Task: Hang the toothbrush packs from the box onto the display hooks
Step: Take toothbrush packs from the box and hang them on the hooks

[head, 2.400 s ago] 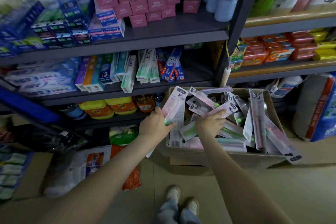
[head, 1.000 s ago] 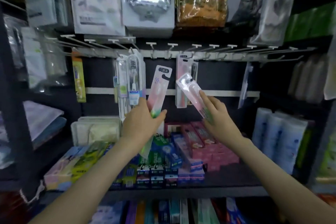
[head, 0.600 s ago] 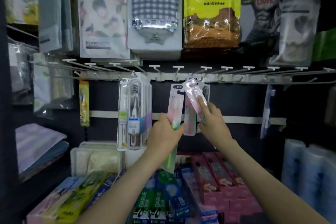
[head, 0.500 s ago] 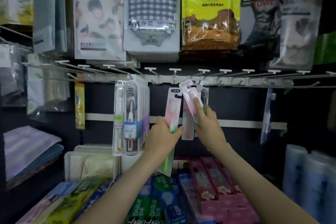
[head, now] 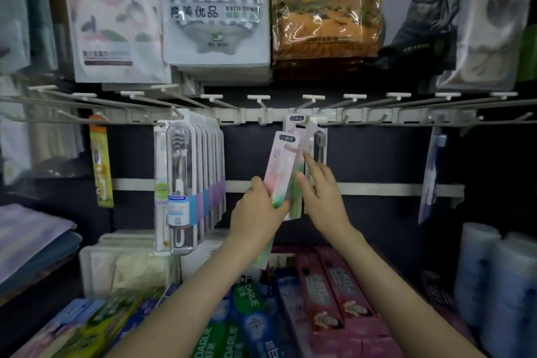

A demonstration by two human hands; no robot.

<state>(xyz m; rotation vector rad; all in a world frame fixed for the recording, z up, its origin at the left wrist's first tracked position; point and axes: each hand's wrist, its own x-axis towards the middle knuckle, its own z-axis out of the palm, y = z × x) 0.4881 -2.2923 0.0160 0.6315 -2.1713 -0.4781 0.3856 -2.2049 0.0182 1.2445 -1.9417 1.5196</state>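
Toothbrush packs (head: pixel 293 122) are found at mid-depth, past a nearer layer of stock. Closest to the camera, toothpaste boxes (head: pixel 247 325) are laid flat on a shelf. "DARLIE" is printed on the green and blue ones, while the red boxes (head: pixel 334 296) beside them carry writing too blurred to be read.

Above these, two bare forearms are stretched forward. A pink-and-green pack (head: pixel 281 167) is gripped low on its body by the left hand (head: pixel 257 213), fingers and thumb curled round it. It is held tilted, top leaning right, just below the hooks (head: pixel 348 122) and on none of them. "SS" is printed on its card, under a small dark label with Chinese characters.

Just behind it, a matching hung pack (head: pixel 294 120) with the same dark label is carried on a hook. The right hand (head: pixel 322 197) is laid against it with fingers straight, the forefinger tip touching the card — nothing is clasped. A pack with a dark brush (head: pixel 319 142) is hung directly behind.

Farther left, a thick row of clear packs (head: pixel 186 177) is hung from the same white rail (head: pixel 252 118), and a blue brush pack (head: pixel 433 171) is hung well to the right.

Highest and farthest, bagged towels are displayed: a checked one (head: pixel 215 9) marked "BATH TOWEL" beside large Chinese characters, a yellow bag (head: pixel 325 9), and a dark one (head: pixel 418 9) marked "450D".
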